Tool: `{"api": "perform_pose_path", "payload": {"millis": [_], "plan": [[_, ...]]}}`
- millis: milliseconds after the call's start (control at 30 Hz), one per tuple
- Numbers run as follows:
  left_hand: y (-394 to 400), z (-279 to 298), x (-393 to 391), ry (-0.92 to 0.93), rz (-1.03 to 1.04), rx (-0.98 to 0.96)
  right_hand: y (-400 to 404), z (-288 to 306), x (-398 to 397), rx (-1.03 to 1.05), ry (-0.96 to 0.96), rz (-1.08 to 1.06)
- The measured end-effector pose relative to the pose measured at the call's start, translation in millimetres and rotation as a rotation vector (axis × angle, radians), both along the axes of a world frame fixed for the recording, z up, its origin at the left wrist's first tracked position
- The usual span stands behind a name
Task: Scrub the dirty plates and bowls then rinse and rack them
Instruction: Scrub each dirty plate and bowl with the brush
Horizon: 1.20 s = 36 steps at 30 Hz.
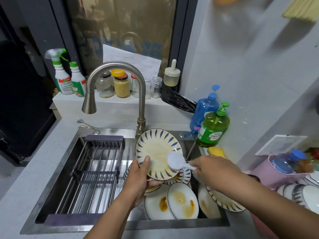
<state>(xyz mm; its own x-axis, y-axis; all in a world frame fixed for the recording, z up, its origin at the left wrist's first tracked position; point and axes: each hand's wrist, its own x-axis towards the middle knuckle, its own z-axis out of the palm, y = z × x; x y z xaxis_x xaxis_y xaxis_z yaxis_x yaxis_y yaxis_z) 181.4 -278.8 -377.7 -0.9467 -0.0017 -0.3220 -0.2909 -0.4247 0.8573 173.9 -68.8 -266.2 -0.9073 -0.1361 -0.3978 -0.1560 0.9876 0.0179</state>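
My left hand gripped the blue-leaf-patterned plate by its lower rim, thumb on the face, tilting it above the sink. My right hand clasped the white dish brush, its head pressed against the plate's stained face. Below both hands, soiled plates lay overlapping in the basin. Left of my left hand, the drying rack spanned the sink. Beyond my right hand stood a green detergent bottle and a blue bottle; the faucet arched behind the plate.
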Motion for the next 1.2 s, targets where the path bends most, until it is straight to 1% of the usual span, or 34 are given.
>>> {"api": "perform_pose_path", "payload": {"millis": [100,167,200,300,367,433,467,600,667,733,767,833,900,933,1000,1033,1133,1200], "plan": [[2,4,5,-0.02,-0.083,0.04,4,1,-7,0.055,0.14,-0.023],[6,5,8,-0.043,-0.154,0.09,2,-4,-13,-0.016,0.227,-0.016],[8,5,10,-0.057,-0.194,0.11,0,-8,-16,-0.086,0.233,-0.014],[12,4,14,-0.087,-0.28,0.148,-9,-12,-15,-0.296,0.105,-0.002],[8,2,15,-0.099,-0.286,0.154,-10,-13,-10,-0.345,-0.016,0.035],[5,0,15,-0.095,-0.276,0.139,-7,-12,-7,-0.311,-0.071,0.097],[4,0,15,-0.095,-0.274,0.135,-6,-11,-8,-0.29,-0.052,0.126],[8,1,18,-0.095,-0.302,0.145,-8,-6,-15,-0.173,0.148,0.175],[8,2,18,-0.077,-0.281,0.139,-8,-7,-17,-0.043,0.224,0.153],[5,3,16,-0.046,-0.228,0.121,-3,-8,-14,0.073,0.273,0.111],[2,4,14,-0.032,-0.191,0.106,1,-8,-12,0.094,0.255,0.081],[-2,3,11,-0.021,-0.12,0.074,6,-5,-7,0.065,0.135,0.051],[-4,3,9,-0.029,-0.079,0.078,7,-1,3,-0.06,0.006,0.059],[-3,3,9,-0.032,-0.072,0.089,4,2,8,-0.126,-0.025,0.069],[-1,3,10,-0.017,-0.096,0.086,-7,4,15,-0.204,-0.019,0.094],[3,4,11,-0.005,-0.123,0.075,-12,2,14,-0.199,0.004,0.103],[12,4,17,-0.004,-0.166,0.087,-15,-1,-1,-0.124,0.121,0.082],[11,5,18,-0.01,-0.14,0.116,-4,2,-9,-0.051,0.136,0.025]]}}
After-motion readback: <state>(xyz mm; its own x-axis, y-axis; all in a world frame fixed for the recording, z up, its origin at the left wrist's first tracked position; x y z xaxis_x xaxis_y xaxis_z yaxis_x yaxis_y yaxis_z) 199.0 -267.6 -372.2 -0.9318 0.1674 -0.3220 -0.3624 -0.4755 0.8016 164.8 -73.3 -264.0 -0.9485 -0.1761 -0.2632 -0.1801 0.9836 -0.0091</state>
